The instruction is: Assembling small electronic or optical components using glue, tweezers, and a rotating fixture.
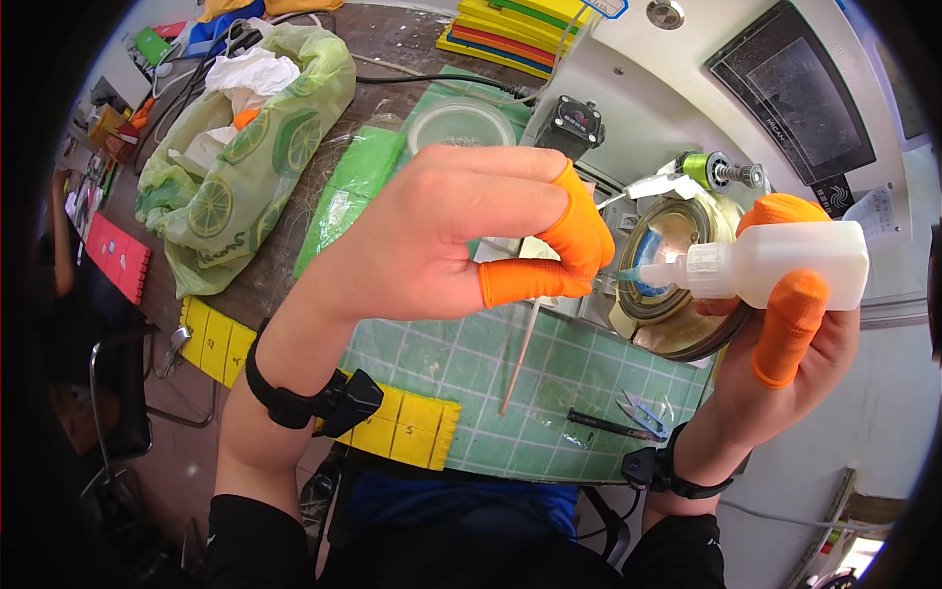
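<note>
My right hand point(807, 365), with orange finger cots, grips a translucent white squeeze bottle point(800, 263) lying sideways, its needle tip pointing left. My left hand point(471, 221) has orange-covered fingers pinched together close to that tip. What they hold, if anything, is hidden. Behind the tip is a round metal machine part point(721, 334) with a ringed rim and a blue patch inside. A thin wooden stick point(520, 358) slants down from beneath my left hand; whether the hand holds it I cannot tell.
Thread snips point(643, 414) and a black slim tool point(601, 424) lie on the green cutting mat point(422, 344). A yellow strip point(417, 427) runs along the front edge. At left stands a green plastic bag point(270, 162) of white tissue. The machine's screen point(790, 93) rises behind right.
</note>
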Demonstrator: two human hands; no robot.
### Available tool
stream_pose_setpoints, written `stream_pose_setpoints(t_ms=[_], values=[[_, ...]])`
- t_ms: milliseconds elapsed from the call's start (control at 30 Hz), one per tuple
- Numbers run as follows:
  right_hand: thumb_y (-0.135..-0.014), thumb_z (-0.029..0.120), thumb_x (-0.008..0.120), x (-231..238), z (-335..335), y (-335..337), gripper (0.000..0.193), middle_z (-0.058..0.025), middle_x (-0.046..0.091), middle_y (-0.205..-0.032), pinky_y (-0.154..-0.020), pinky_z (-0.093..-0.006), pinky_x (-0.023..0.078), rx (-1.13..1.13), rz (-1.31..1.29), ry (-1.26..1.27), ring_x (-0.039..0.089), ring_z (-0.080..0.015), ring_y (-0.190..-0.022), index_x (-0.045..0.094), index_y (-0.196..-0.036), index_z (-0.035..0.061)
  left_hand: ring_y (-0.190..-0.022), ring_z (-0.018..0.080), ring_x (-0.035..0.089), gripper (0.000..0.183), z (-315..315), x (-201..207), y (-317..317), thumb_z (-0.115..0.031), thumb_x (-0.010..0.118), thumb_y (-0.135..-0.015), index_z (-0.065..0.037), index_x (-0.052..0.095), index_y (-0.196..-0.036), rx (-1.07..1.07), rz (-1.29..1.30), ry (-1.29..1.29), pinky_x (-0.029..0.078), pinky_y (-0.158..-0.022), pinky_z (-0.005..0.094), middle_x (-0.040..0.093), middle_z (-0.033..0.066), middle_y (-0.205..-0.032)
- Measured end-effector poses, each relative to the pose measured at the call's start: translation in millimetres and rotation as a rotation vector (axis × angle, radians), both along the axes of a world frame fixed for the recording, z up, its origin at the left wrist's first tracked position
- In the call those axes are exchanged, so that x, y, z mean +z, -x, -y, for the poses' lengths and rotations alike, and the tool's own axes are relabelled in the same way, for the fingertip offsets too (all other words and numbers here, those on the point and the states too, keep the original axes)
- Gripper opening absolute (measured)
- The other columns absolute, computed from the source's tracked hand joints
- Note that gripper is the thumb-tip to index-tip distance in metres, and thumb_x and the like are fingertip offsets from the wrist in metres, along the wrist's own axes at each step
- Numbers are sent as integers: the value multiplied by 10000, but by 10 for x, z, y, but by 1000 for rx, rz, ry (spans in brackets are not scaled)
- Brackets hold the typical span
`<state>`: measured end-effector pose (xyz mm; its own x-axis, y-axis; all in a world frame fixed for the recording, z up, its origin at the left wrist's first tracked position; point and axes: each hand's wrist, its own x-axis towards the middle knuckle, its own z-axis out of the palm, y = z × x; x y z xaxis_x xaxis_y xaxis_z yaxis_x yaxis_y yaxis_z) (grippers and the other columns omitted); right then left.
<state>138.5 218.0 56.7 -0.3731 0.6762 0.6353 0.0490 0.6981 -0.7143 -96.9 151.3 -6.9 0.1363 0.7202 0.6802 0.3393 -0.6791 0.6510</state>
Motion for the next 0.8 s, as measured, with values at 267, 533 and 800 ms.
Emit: stream_pose_setpoints(t_ms=[267, 533, 800], values=[[-985, 386, 728, 29, -73, 48, 568, -204, 699, -1186, -888, -350, 574, -13, 18, -17, 710, -240, -993, 613, -1230, -113, -869, 222, 721, 196, -92, 19, 65, 1, 863, -746, -36, 750, -902, -9, -4, -6, 566, -1030, 490, 767, 89, -948], [-1059, 380, 613, -250, -271, -248, 520, -127, 675, -1151, -591, -212, 507, 23, 11, 15, 631, -109, -770, 553, -1356, -43, -920, 256, 704, 184, 28, 11, 53, -35, 838, -806, -58, 725, -950, -78, 115, -10, 564, -839, 375, 713, 73, -999], [-1049, 331, 615, -186, -134, -776, 481, -228, 623, -1186, -877, -369, 495, 290, -109, 171, 592, -261, -1004, 590, -1251, -105, -891, 268, 661, 158, 44, 52, -75, 7, 793, -793, -15, 682, -903, -156, 141, -27, 522, -777, 378, 674, 75, -935]])
